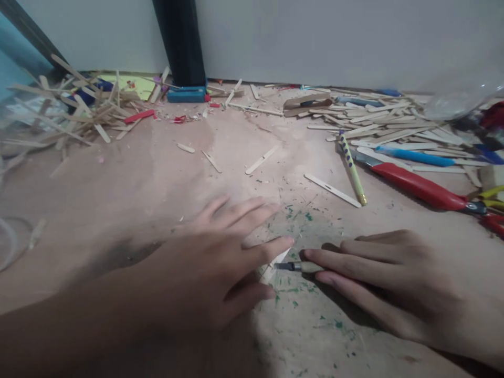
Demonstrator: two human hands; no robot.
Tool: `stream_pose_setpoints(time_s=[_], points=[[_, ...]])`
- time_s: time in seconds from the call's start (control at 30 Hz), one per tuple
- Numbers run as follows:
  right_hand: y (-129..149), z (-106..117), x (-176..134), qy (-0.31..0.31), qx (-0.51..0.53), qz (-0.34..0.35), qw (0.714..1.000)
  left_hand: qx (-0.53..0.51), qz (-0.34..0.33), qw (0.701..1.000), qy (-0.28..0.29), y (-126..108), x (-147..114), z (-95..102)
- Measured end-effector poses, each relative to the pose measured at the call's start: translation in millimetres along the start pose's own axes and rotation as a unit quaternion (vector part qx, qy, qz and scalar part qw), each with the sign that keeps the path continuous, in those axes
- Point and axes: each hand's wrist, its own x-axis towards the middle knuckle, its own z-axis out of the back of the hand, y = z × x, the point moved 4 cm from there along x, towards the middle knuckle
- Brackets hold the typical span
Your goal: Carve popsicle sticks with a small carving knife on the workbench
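Observation:
Beneath the index finger and thumb of my left hand [224, 252] lies a pale wooden craft stick [280, 258], held against the table and mostly covered. The other fingers of that hand are stretched out flat. My right hand [386, 278] grips a craft knife [297, 266] with a metal collar and a light handle. Its short blade points left and meets the stick between my left index finger and thumb. Most of the knife's handle is hidden under my right fingers.
Craft sticks are heaped at the left [79, 110] and right [386, 118]. Near the right heap lie a red-handled cutter [421, 184], a blue pen-like tool [413, 156] and a yellow dotted pencil [352, 168]. A slotted stick [333, 190] lies closer. A dark post [181, 47] stands behind.

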Motion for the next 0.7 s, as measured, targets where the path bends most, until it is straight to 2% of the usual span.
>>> stream_pose_setpoints(time_s=[0.33, 0.47, 0.6, 0.7], points=[[3.7, -5.4, 2.8, 0.028, -0.005, -0.021, 0.999, -0.016, 0.002, 1.0, 0.0, 0.0, -1.1, -2.2], [3.6, -5.9, 2.4, 0.028, 0.012, -0.025, 0.999, -0.029, 0.003, 0.999, -0.03, -1.2, 0.5, -2.4], [2.7, -4.0, 5.0, 0.025, 0.017, -0.021, 0.999, -0.035, -0.006, 0.999, -0.016, 0.3, 6.3, -2.1], [2.6, -2.6, 7.6, 0.014, 0.031, -0.014, 0.999, -0.043, -0.002, 0.996, -0.079, -1.3, 7.1, 15.1]])
